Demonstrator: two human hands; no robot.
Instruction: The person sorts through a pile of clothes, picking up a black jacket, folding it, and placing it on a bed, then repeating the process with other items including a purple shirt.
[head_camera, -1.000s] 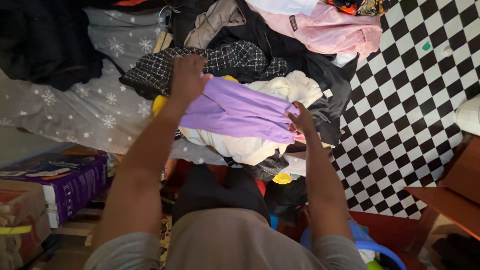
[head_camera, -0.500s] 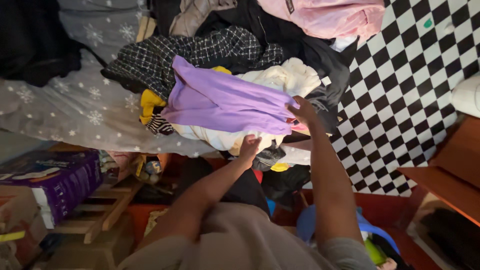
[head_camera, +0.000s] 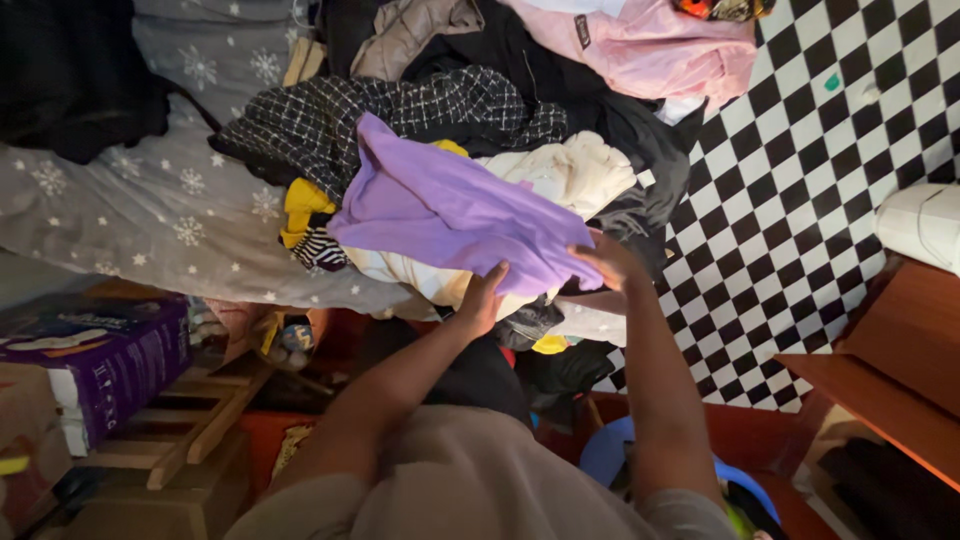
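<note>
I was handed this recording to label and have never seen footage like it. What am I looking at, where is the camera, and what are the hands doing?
There is no machine here: a person wears a camera on the head, so the single view looks down along both bare arms. The left hand and right hand both grip the near edge of a purple garment. It lies on top of a heap of clothes on a grey bedsheet with white snowflakes. In the heap you can see a black checked garment, a cream one, a pink one and something yellow. To the right is a black-and-white chequered floor; at lower left stands a purple box.
</note>
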